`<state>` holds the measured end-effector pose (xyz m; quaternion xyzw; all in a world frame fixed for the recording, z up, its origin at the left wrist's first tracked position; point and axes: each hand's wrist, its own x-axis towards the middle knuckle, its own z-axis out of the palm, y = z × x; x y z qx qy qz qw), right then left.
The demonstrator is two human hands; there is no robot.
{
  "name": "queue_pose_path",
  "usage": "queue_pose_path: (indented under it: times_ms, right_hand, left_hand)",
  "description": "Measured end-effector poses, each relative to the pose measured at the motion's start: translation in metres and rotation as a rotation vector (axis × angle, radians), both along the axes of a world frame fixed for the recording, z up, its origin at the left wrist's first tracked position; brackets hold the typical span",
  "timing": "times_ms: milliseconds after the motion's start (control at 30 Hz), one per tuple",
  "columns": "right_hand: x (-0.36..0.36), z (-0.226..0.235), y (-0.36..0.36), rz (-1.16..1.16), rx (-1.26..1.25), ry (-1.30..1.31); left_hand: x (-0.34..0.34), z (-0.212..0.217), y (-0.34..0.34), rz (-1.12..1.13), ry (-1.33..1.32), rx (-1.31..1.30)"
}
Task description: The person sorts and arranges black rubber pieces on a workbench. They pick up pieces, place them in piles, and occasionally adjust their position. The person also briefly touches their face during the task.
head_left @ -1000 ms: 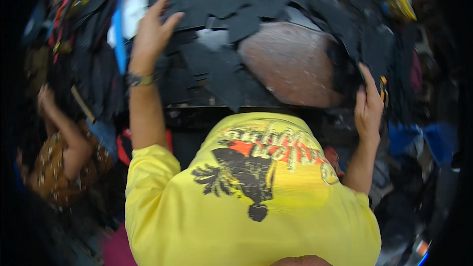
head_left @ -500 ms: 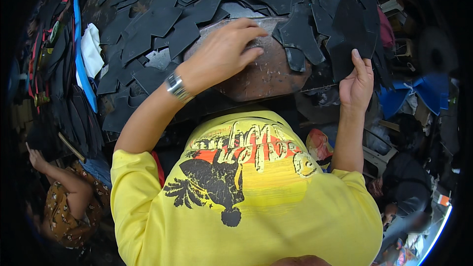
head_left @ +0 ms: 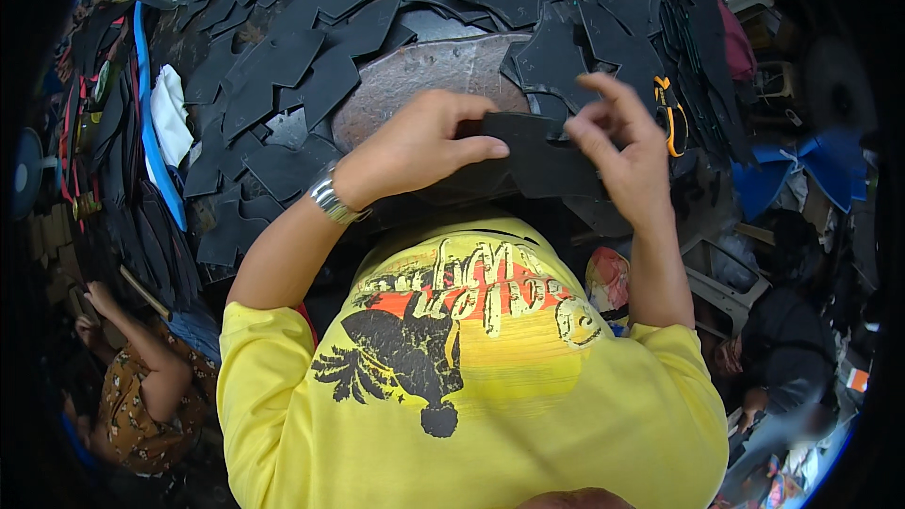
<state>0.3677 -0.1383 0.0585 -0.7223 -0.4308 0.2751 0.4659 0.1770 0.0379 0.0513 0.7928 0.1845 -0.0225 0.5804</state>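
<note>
A flat black cut piece of sheet material (head_left: pixel 547 162) is held up near the table's front edge, in front of my yellow shirt. My left hand (head_left: pixel 424 139), with a metal watch on its wrist, pinches the piece's left end between thumb and fingers. At the other end is my right hand (head_left: pixel 622 146), its thumb and fingers spread. Its thumb tip is close to the piece's upper right edge; whether it touches cannot be told. Behind the piece lies a worn brown board (head_left: pixel 405 75), partly covered.
Many black cut pieces (head_left: pixel 273 66) overlap across the table. An orange-and-black-handled hand tool (head_left: pixel 671 118) lies on the right. A blue strip (head_left: pixel 151 132) and white cloth (head_left: pixel 173 113) hang at left. Other people sit low at left (head_left: pixel 151 386) and right (head_left: pixel 787 349).
My right hand has moved left from the right-hand pieces toward my left hand. A black piece is now in my left hand, over the front of the board. The orange-handled tool has come into sight.
</note>
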Motion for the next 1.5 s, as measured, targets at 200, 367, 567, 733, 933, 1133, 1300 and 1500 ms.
queue_pose_path:
  times_ms: [200,367,567,733,933,1133,1300,1500]
  right_hand:
    - [0.008,-0.009,0.015,-0.027,-0.148,-0.839]
    - [0.006,-0.020,0.017,-0.078,-0.045,-0.816]
    - [0.015,-0.008,0.017,-0.120,0.326,-0.054]
    - [0.002,0.005,0.035,0.048,0.393,0.070]
    - [-0.048,0.004,0.067,0.290,0.220,-0.108]
    - [-0.056,0.041,0.030,0.637,-0.142,0.106]
    - [-0.056,0.024,0.018,0.460,-0.249,0.428]
    - [-0.029,0.007,0.015,0.218,-0.241,0.401]
  left_hand:
    - [-0.038,0.001,-0.002,0.153,-0.075,-0.124]
    - [-0.053,-0.004,-0.010,0.197,-0.098,-0.181]
    - [-0.074,0.002,-0.018,0.248,-0.072,-0.252]
    - [-0.091,0.014,-0.035,0.275,-0.187,-0.425]
    - [-0.094,0.016,-0.047,0.226,-0.128,-0.101]
    - [-0.096,0.011,-0.057,0.260,-0.168,-0.085]
    - [-0.083,0.004,-0.059,0.227,-0.267,0.092]
    - [-0.080,0.001,-0.061,0.312,-0.147,-0.090]
